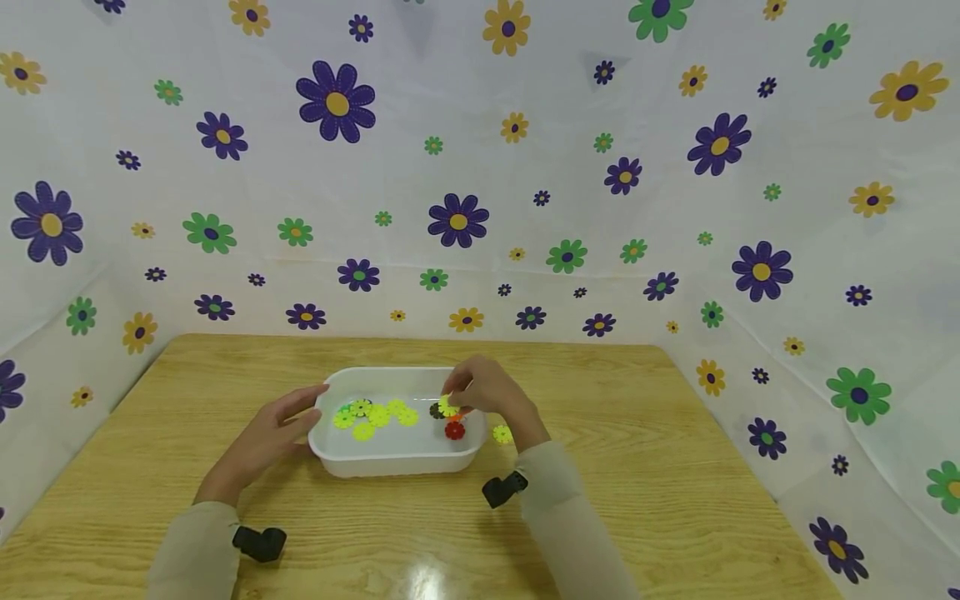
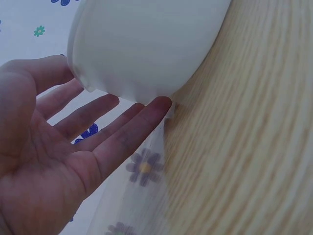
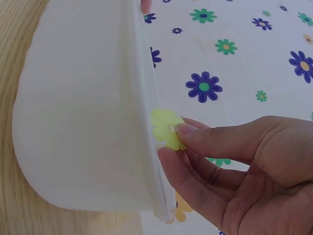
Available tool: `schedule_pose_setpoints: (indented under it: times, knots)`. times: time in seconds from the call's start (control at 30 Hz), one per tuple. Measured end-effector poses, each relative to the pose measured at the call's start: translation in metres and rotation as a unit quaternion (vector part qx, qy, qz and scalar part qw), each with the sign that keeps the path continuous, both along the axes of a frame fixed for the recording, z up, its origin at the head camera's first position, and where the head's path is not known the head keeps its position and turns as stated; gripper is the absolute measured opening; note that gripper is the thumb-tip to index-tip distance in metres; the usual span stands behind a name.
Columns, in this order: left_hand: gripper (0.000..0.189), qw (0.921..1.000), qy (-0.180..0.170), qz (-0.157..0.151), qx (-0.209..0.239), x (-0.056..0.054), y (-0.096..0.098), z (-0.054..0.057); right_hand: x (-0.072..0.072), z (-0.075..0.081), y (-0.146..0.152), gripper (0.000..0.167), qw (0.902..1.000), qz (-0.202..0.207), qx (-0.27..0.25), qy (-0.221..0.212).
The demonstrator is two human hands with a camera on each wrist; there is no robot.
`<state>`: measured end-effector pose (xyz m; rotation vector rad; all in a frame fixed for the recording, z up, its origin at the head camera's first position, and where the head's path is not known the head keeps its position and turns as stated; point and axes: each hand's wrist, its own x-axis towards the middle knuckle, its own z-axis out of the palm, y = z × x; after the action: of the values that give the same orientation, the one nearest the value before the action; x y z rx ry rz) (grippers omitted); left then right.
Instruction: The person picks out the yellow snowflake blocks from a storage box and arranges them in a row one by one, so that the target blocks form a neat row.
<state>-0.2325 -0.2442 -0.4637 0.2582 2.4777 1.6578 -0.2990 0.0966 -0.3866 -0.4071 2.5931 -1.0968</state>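
Observation:
A white plastic basin point(image 1: 397, 462) stands on the wooden table. My left hand point(image 1: 262, 437) is at its left end, the fairly straight fingertips touching its outer wall and rim in the left wrist view. Above the basin's right end, my right hand point(image 1: 491, 390) pinches a yellow flower-shaped disc point(image 3: 164, 125) between thumb and fingers, close to the rim in the right wrist view. Under that hand lie a red disc point(image 1: 454, 431), an orange one and a dark one. Several yellow discs point(image 1: 378, 415) and a partly covered green one lie in the basin's left half.
One more yellow disc point(image 1: 502, 434) lies on the table point(image 1: 637, 500) just right of the basin, near my right wrist. A white cloth point(image 1: 420, 175) printed with flowers hangs behind the table and along both sides. Each sleeve bears a small black camera point(image 1: 258, 543).

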Motion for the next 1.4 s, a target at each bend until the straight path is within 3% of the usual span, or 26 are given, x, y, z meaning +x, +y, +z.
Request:
schedule_pose_setpoints:
  times: [0.93,1.4]
  knots:
    - [0.064,0.9999,-0.012,0.004,-0.003,-0.001,0.0,-0.001,0.007,0.004,0.07,0.013,0.9981,-0.061,0.002,0.01]
    - [0.063,0.9999,-0.01,0.003,0.001,-0.001,-0.001,-0.002,0.009,-0.014,0.1,0.013,0.9968,-0.08,0.006,0.0]
